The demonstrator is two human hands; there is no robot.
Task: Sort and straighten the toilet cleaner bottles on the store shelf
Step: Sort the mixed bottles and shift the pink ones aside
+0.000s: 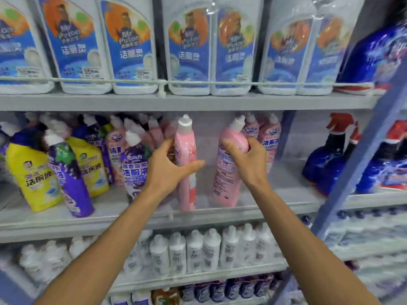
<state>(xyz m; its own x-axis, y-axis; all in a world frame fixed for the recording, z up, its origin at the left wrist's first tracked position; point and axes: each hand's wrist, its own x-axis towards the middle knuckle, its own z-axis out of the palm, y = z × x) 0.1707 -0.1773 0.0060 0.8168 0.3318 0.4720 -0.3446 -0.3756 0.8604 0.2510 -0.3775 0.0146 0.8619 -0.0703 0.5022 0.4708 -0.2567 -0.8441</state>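
Note:
On the middle shelf [220, 213] I grip two pink toilet cleaner bottles with white angled caps. My left hand [169, 170] wraps around the left pink bottle [186, 142], which stands almost upright. My right hand [246, 159] clasps the right pink bottle [226, 177] near its neck; this bottle leans to the right. Behind it stand more pink bottles [269, 135]. To the left, purple bottles [70, 172] and yellow bottles [33, 175] lean at mixed angles.
Large white Mr Pulon bottles [130, 47] fill the top shelf behind a wire rail [198, 83]. Blue spray bottles [326, 161] stand at the right past a blue upright post [352, 166]. White bottles [193, 252] line the shelf below.

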